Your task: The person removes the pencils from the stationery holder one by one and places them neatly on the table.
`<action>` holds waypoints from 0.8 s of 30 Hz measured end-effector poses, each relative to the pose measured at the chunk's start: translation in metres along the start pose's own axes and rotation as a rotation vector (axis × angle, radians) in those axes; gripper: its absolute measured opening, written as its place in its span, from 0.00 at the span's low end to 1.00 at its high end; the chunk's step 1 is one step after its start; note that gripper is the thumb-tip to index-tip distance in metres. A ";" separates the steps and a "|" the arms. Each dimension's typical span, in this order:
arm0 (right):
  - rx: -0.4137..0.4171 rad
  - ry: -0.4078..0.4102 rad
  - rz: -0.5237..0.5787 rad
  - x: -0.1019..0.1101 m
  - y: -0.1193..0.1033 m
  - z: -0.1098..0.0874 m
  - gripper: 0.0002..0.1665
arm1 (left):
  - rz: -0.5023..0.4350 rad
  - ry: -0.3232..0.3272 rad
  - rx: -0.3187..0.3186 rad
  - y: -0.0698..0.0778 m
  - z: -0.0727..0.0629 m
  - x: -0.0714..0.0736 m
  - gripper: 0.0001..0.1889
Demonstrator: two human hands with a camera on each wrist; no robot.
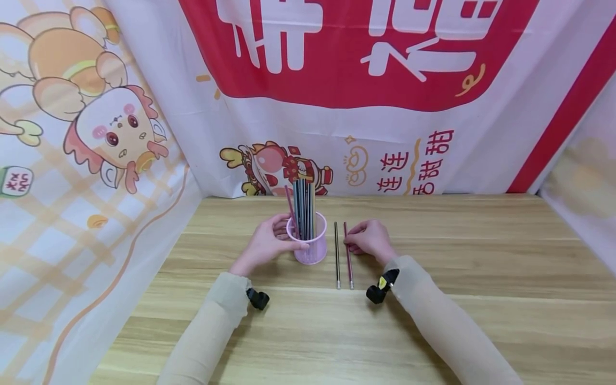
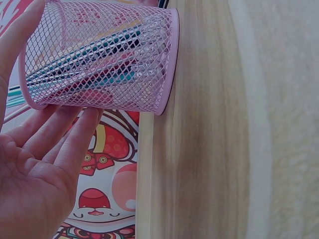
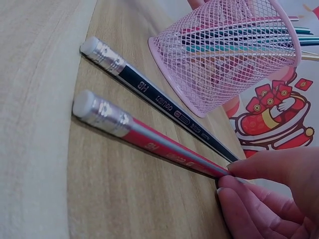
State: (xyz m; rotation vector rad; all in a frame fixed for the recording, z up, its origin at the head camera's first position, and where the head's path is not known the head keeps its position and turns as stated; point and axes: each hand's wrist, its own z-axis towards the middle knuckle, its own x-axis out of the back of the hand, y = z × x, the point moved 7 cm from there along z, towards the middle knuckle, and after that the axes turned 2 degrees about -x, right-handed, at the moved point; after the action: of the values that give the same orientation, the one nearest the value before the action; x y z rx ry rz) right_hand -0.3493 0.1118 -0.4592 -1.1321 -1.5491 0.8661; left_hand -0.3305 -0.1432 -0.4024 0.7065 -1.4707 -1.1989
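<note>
A pink mesh pencil cup (image 1: 310, 251) stands upright on the table, holding several pencils (image 1: 304, 208) that lean in a bunch. My left hand (image 1: 267, 238) holds the cup from its left side, thumb at the near side and fingers behind; in the left wrist view the fingers (image 2: 75, 134) touch the mesh. Right of the cup, a black pencil (image 1: 337, 256) and a red pencil (image 1: 348, 262) lie side by side, white erasers toward me. Thumb and fingertips of my right hand (image 1: 370, 239) pinch the red pencil, whose eraser end (image 3: 99, 112) shows in the right wrist view.
The wood-grain table (image 1: 433, 310) meets a white and red printed cloth (image 1: 356, 101) at its back edge. Another printed cloth (image 1: 96, 224) hangs along the left side. Each wrist wears a small black camera (image 1: 380, 291).
</note>
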 end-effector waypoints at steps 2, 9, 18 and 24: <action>0.002 0.000 0.001 0.000 0.000 0.000 0.12 | 0.005 -0.002 -0.007 0.010 -0.004 -0.001 0.48; 0.000 0.002 0.001 0.000 0.000 0.002 0.13 | 0.018 0.013 -0.013 -0.009 0.003 0.002 0.50; 0.015 0.015 0.047 0.005 0.002 0.000 0.16 | 0.023 0.020 -0.030 -0.014 0.006 0.003 0.49; 0.069 0.034 0.070 0.016 -0.013 -0.005 0.21 | 0.018 0.022 -0.036 -0.013 0.006 0.002 0.50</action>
State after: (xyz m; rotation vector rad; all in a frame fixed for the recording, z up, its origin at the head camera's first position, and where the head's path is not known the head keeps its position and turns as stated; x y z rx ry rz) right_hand -0.3484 0.1225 -0.4409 -1.1512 -1.4487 0.9354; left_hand -0.3386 -0.1478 -0.4132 0.6784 -1.4309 -1.1975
